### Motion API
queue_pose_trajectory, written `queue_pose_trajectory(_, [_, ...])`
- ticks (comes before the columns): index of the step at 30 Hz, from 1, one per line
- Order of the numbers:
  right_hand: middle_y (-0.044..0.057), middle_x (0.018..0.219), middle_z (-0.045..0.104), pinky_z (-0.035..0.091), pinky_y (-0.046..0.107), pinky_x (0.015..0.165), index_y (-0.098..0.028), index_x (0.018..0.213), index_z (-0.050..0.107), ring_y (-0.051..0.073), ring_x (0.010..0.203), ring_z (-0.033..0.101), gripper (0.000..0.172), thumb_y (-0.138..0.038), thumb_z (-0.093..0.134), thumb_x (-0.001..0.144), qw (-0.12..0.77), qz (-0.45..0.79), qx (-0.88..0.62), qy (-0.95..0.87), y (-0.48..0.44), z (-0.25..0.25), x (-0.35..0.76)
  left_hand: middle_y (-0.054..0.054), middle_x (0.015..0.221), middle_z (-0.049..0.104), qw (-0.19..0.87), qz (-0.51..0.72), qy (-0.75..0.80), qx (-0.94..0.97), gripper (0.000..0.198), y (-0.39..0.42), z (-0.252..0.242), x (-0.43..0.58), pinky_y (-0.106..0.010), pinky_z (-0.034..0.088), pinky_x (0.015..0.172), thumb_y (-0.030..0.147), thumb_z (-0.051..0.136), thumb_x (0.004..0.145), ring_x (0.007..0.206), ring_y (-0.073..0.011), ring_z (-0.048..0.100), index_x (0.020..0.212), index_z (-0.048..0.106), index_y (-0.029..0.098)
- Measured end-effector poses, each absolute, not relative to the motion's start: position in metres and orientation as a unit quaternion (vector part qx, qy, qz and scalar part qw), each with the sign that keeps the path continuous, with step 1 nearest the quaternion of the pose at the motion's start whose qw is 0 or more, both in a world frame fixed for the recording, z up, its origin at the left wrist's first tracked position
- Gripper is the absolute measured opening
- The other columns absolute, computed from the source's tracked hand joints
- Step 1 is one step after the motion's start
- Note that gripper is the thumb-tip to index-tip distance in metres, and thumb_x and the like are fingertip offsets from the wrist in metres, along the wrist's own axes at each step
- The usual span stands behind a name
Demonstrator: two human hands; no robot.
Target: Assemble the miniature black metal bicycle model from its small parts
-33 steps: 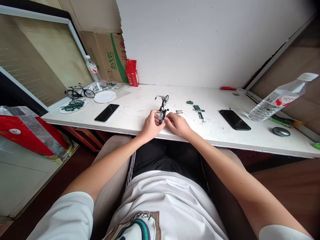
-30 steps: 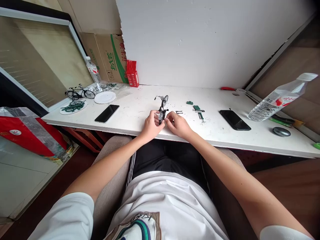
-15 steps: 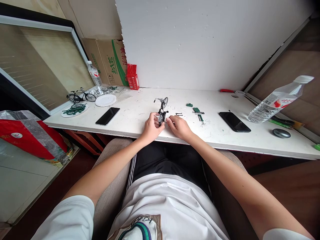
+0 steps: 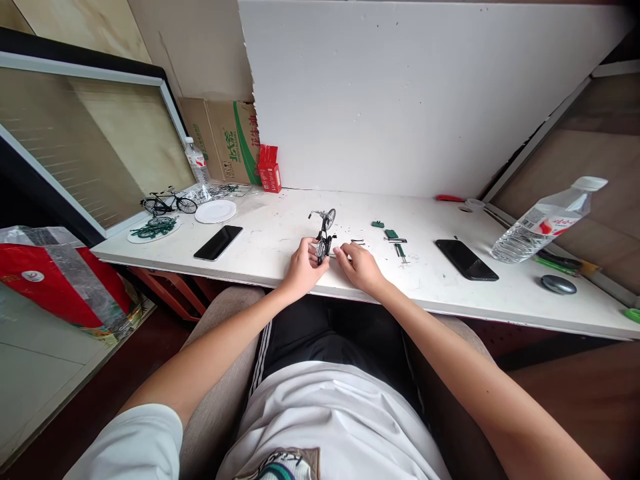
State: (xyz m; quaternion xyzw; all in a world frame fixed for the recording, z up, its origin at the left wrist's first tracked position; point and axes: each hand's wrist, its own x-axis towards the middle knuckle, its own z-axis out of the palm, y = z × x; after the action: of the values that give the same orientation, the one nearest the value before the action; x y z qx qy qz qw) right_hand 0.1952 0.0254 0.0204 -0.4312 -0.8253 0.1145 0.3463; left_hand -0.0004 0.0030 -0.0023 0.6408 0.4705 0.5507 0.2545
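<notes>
My left hand (image 4: 303,268) grips a miniature bicycle (image 4: 325,235) by its rear end, near the table's front edge. The bicycle's front wheel and handlebar point away from me, and my fingers hide part of the rear wheel. Just to the right, my right hand (image 4: 361,267) is closed, thumb and fingertips pinched together close beside the bicycle. What it pinches, if anything, is too small to make out. Beyond that hand lies a small dark part (image 4: 357,241). Green plastic pieces (image 4: 393,235) and a small green-handled tool-like piece (image 4: 401,252) lie farther right.
A second miniature bicycle (image 4: 169,201) stands at left, by a plate of green parts (image 4: 154,229) and a white plate (image 4: 215,211). Phones lie at left (image 4: 219,243) and right (image 4: 466,259). A tilted water bottle (image 4: 547,223) and a mouse (image 4: 559,285) are far right.
The head view has tilted upward, so everything sits lower in the picture. My right fingertips have drawn slightly away from the bicycle, while my left hand keeps its hold.
</notes>
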Motion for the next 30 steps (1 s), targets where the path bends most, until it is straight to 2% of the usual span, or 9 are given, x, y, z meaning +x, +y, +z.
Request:
queue_pose_trajectory(2, [0.007, 0.082, 0.066, 0.046, 0.038, 0.076, -0.024, 0.083, 0.055, 0.025, 0.079, 0.062, 0.045, -0.051, 0.037, 0.114, 0.349, 0.112, -0.431, -0.825, 0.0250, 0.0207, 0.1954, -0.002, 0.095, 0.065, 0.253, 0.552, 0.472, 0.640, 0.048, 0.0034, -0.0026, 0.0002, -0.024, 0.055, 0.069, 0.024, 0.082, 0.086, 0.077, -0.0131, 0.066, 0.123, 0.053, 0.022])
queue_pose_trajectory(6, [0.007, 0.098, 0.073, 0.048, 0.036, 0.075, -0.024, 0.104, 0.061, 0.025, 0.088, 0.066, 0.027, -0.049, 0.051, 0.110, 0.383, 0.137, -0.412, -0.815, 0.0225, 0.0209, 0.1958, -0.002, 0.096, 0.065, 0.242, 0.556, 0.483, 0.631, 0.047, 0.0036, -0.0028, 0.0001, -0.025, 0.055, 0.070, 0.025, 0.083, 0.086, 0.076, -0.0129, 0.065, 0.123, 0.053, 0.022])
queue_pose_trajectory(8, [0.007, 0.099, 0.073, 0.048, 0.035, 0.074, -0.024, 0.106, 0.061, 0.024, 0.087, 0.067, 0.026, -0.049, 0.052, 0.109, 0.389, 0.151, -0.398, -0.817, 0.0225, 0.0204, 0.1961, -0.002, 0.096, 0.065, 0.234, 0.556, 0.488, 0.631, 0.047, 0.0032, -0.0032, -0.0004, -0.026, 0.055, 0.071, 0.026, 0.083, 0.086, 0.076, -0.0132, 0.065, 0.123, 0.054, 0.023])
queue_pose_trajectory(14, [0.006, 0.079, 0.066, 0.044, 0.036, 0.068, -0.025, 0.083, 0.054, 0.023, 0.069, 0.058, 0.046, -0.056, 0.039, 0.113, 0.351, 0.124, -0.427, -0.824, 0.0257, 0.0201, 0.1961, -0.001, 0.093, 0.066, 0.217, 0.558, 0.468, 0.649, 0.047, 0.0016, -0.0043, 0.0003, -0.027, 0.056, 0.072, 0.022, 0.082, 0.085, 0.078, -0.0150, 0.067, 0.123, 0.054, 0.023])
queue_pose_trajectory(16, [0.006, 0.076, 0.066, 0.044, 0.036, 0.069, -0.025, 0.080, 0.054, 0.023, 0.069, 0.059, 0.048, -0.055, 0.036, 0.113, 0.346, 0.125, -0.429, -0.825, 0.0254, 0.0208, 0.1958, -0.002, 0.093, 0.066, 0.210, 0.562, 0.461, 0.653, 0.048, 0.0013, -0.0046, 0.0011, -0.027, 0.057, 0.073, 0.021, 0.081, 0.085, 0.082, -0.0162, 0.068, 0.124, 0.054, 0.024])
queue_pose_trajectory(21, [0.007, 0.096, 0.074, 0.048, 0.035, 0.073, -0.024, 0.103, 0.062, 0.024, 0.087, 0.067, 0.023, -0.046, 0.055, 0.106, 0.383, 0.148, -0.410, -0.815, 0.0237, 0.0205, 0.1956, -0.003, 0.097, 0.067, 0.187, 0.563, 0.473, 0.651, 0.047, 0.0015, -0.0060, 0.0008, -0.027, 0.057, 0.073, 0.022, 0.079, 0.088, 0.085, -0.0167, 0.069, 0.127, 0.054, 0.023])
queue_pose_trajectory(23, [0.007, 0.098, 0.074, 0.049, 0.035, 0.074, -0.024, 0.104, 0.062, 0.025, 0.091, 0.067, 0.021, -0.044, 0.056, 0.106, 0.381, 0.155, -0.394, -0.822, 0.0242, 0.0197, 0.1960, -0.004, 0.098, 0.067, 0.182, 0.563, 0.476, 0.650, 0.046, 0.0019, -0.0063, -0.0001, -0.027, 0.057, 0.073, 0.022, 0.079, 0.088, 0.086, -0.0171, 0.068, 0.127, 0.054, 0.023])
queue_pose_trajectory(26, [0.008, 0.097, 0.074, 0.049, 0.036, 0.075, -0.024, 0.102, 0.063, 0.025, 0.089, 0.066, 0.028, -0.049, 0.050, 0.109, 0.372, 0.154, -0.386, -0.830, 0.0262, 0.0188, 0.1967, -0.004, 0.099, 0.068, 0.179, 0.566, 0.469, 0.654, 0.045, 0.0023, -0.0063, -0.0013, -0.027, 0.058, 0.074, 0.020, 0.079, 0.088, 0.092, -0.0184, 0.069, 0.125, 0.055, 0.023])
queue_pose_trajectory(30, [0.007, 0.084, 0.070, 0.047, 0.038, 0.073, -0.024, 0.085, 0.058, 0.024, 0.075, 0.062, 0.044, -0.055, 0.041, 0.112, 0.350, 0.141, -0.412, -0.830, 0.0286, 0.0189, 0.1972, -0.007, 0.107, 0.070, 0.182, 0.558, 0.452, 0.672, 0.041, 0.0017, -0.0059, -0.0013, -0.028, 0.058, 0.075, 0.019, 0.079, 0.087, 0.094, -0.0185, 0.070, 0.122, 0.057, 0.023])
